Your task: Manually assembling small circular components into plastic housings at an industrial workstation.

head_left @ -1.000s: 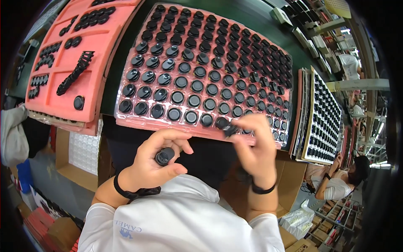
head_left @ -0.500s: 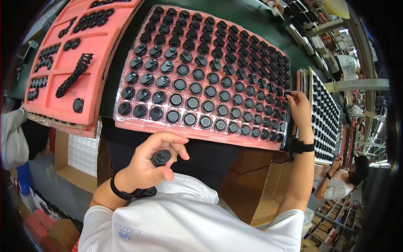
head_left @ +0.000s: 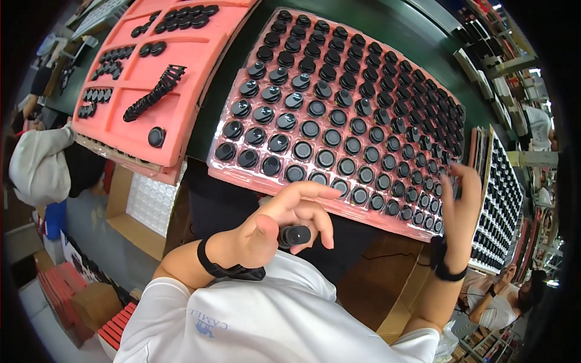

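Note:
My left hand point(head_left: 287, 221) is raised in front of the near edge of a clear plastic tray point(head_left: 219, 166). Its lower fingers curl around a small black cylindrical part point(head_left: 295, 236) with a smooth, rounded end, while the thumb and index finger stand apart. The tray lies on a pink base and holds rows of round black parts point(head_left: 327, 158), some with shiny slanted tops and others with flat ringed tops. Over the tray's right end is my right hand point(head_left: 463, 196), blurred, with its fingers apart and no part visible between them.
On the left, a pink foam tray point(head_left: 136, 130) carries black rings, a slanted stack of black pieces point(head_left: 154, 94) and a single round part point(head_left: 157, 137). A white tray point(head_left: 499, 206) of black parts stands at right. Another person point(head_left: 496, 299) sits beyond it.
My right hand has come away from a black part at the tray's right edge. My left hand has turned over, still keeping its black part. The whole view has shifted.

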Available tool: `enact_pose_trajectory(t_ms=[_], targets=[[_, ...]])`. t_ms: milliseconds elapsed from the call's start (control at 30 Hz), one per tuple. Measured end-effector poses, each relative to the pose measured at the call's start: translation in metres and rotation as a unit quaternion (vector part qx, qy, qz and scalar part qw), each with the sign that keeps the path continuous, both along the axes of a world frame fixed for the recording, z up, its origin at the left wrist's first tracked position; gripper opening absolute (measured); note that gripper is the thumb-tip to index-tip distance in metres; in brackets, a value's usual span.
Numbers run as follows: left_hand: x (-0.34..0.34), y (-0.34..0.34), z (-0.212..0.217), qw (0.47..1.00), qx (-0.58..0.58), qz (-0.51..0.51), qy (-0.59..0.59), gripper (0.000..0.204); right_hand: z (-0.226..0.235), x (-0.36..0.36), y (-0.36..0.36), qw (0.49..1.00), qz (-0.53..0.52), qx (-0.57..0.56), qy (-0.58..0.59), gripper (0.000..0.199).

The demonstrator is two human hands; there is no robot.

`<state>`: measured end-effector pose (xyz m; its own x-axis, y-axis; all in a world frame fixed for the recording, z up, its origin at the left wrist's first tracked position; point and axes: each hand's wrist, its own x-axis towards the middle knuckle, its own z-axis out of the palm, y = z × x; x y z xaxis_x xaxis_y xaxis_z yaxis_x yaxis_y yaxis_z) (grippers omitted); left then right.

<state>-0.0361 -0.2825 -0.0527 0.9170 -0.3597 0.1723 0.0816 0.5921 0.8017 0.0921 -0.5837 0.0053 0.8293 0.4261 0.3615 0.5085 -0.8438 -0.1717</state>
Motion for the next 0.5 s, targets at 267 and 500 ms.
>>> enact_pose_trajectory(t_ms=[267, 500], targets=[[0.006, -0.024, 0.018, 0.997, -0.025, -0.023, -0.062, 0.089, 0.01, -0.103, 0.075, 0.929, 0.216, 0.29, 0.08, 0.027], [0.011, -0.041, 0.035, 0.983, -0.102, -0.065, -0.136, 0.086, 0.0, -0.131, 0.089, 0.888, 0.269, 0.372, -0.016, 0.029]])
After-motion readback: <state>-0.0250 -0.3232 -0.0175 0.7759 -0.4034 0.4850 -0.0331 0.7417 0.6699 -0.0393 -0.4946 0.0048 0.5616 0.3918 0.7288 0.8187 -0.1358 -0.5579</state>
